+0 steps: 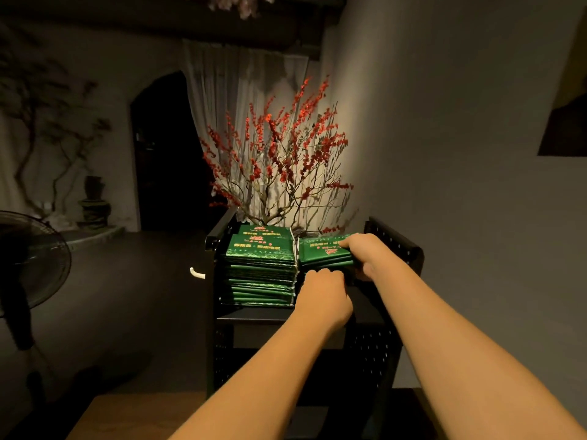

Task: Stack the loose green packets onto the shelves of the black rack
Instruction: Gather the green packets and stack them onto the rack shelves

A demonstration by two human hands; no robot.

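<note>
Fingers of the right hand [365,255] grip a green packet bundle [324,252] beside the tall stack [260,268] on the black rack [397,249]; left hand [324,296] curled beneath, its grasp unclear.

Both hands [341,271] grip a green packet bundle [324,250] beside the stack [262,268] on the black rack [397,249]

From my remote seat I see only two forearms and two hands of the person. Both arms are bare from the lower edge of the picture up to the wrists; no sleeve, cuff or glove covers them. The left hand [320,293] carries no ring, watch or band that I can make out. The right hand [365,254] is likewise plain at wrist and knuckles. The dim, warm light leaves nails and finer marks too soft for me to read.
</note>
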